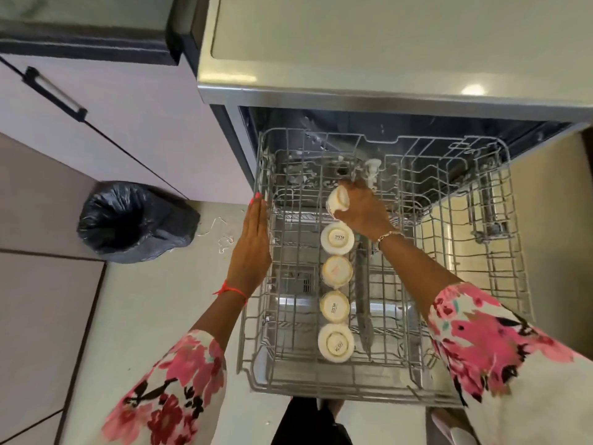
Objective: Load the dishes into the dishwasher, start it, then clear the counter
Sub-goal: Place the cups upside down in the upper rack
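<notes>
Far left, on the floor: bin with a black liner (128, 220), well apart from the loading and of no use to this step. Just right of it, pale scraps (224, 240) on the tiles, too small to identify.

Next, left hand (255, 242): fingers straight and together, laid flat against the left rim of the pulled-out wire rack (261, 162), gripping nothing. Probably there to steady the rack against rolling.

Inside the rack, left of centre: row of four upturned cups (336, 272), running near to far, each just beside the next. Turned base up presumably for draining, lined up to save room. "SISTA" legible on some bases, blurred on the rest.

At the far end of that row: right hand (364, 210), fingers curled round a fifth cup (337, 203), tilted with its mouth partly toward the camera, just beyond the farthest standing cup. Judged as next in line, not yet seated. Fingertips hidden behind cup and wires; contact with the rack impossible to tell.

Below the wires, right of the row: long grey part (362, 303), possibly a spray arm, unclear.

Above and to the right: countertop (481, 43), cut off by the frame, so remaining dishes impossible to count.
</notes>
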`<state>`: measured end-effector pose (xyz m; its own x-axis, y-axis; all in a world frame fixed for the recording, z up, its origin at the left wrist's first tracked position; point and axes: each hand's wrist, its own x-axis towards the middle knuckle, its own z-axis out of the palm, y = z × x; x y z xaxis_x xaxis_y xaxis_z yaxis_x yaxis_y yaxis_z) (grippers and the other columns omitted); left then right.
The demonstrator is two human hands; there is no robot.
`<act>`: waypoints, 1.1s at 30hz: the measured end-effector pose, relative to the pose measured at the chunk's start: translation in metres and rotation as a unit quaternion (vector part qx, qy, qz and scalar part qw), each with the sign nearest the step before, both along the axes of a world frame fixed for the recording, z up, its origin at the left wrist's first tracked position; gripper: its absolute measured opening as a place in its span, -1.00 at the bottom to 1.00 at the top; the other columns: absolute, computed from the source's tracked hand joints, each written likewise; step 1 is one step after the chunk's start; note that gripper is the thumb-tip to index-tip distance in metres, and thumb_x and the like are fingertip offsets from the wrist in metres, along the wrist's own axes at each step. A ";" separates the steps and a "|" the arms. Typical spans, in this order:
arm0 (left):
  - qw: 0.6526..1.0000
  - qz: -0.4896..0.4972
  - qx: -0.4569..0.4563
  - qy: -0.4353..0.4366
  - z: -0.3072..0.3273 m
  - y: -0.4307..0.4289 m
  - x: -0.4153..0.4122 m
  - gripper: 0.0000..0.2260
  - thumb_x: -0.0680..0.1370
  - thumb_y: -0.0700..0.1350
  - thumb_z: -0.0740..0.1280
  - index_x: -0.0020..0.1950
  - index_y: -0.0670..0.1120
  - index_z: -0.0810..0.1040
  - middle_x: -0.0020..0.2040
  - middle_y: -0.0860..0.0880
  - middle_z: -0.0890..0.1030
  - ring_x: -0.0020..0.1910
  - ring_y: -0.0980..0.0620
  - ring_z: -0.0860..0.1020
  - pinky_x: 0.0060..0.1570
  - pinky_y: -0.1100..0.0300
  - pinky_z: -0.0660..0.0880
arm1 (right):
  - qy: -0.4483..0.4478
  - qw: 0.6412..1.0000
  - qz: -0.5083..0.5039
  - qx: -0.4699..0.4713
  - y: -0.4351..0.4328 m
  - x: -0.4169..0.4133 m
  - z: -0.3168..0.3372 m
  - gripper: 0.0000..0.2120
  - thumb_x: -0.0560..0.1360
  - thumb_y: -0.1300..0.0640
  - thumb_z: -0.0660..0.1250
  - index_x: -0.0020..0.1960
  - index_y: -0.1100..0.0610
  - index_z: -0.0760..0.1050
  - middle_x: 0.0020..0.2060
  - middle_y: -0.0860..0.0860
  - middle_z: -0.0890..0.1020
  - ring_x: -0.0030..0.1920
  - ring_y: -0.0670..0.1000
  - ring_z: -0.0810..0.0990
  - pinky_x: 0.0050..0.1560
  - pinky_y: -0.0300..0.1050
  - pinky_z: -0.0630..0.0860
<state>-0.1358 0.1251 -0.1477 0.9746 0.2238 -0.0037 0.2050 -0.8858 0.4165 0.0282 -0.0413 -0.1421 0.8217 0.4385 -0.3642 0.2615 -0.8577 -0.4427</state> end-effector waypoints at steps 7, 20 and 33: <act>0.996 0.039 -0.081 -0.003 -0.003 0.001 0.000 -0.26 0.41 -0.57 0.04 0.49 -0.16 -0.18 0.49 -0.03 -0.21 0.46 -0.24 0.25 -0.01 0.24 0.50 | -0.015 0.999 0.039 -0.026 0.011 0.008 -0.020 -0.36 0.40 0.18 0.42 0.42 0.05 0.27 0.37 0.15 0.32 0.31 0.22 0.38 0.18 0.05 0.44; 0.997 0.053 -0.058 0.024 -0.005 0.000 0.002 -0.26 0.42 -0.57 0.09 0.51 -0.21 -0.12 0.49 -0.03 -0.22 0.46 -0.22 0.26 -0.12 0.17 0.57 | -0.001 0.994 0.062 -0.092 0.019 0.008 -0.037 -0.33 0.47 0.19 0.35 0.49 0.05 0.13 0.42 0.23 0.23 0.43 0.22 0.19 0.20 0.09 0.45; 0.998 0.048 -0.034 0.020 -0.010 0.000 0.002 -0.29 0.41 -0.58 0.09 0.51 -0.27 -0.04 0.53 -0.14 -0.11 0.43 -0.24 0.31 -0.01 0.16 0.56 | -0.010 0.997 0.035 -0.065 0.017 0.003 -0.027 -0.34 0.46 0.02 0.36 0.44 0.18 0.16 0.41 0.19 0.25 0.41 0.22 0.21 0.33 0.11 0.33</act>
<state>-0.1338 0.1252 -0.1578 0.9477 0.3134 -0.0605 0.3045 -0.8311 0.4653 0.0309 -0.0239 -0.1689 0.7978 0.4458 -0.4059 0.3311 -0.8866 -0.3229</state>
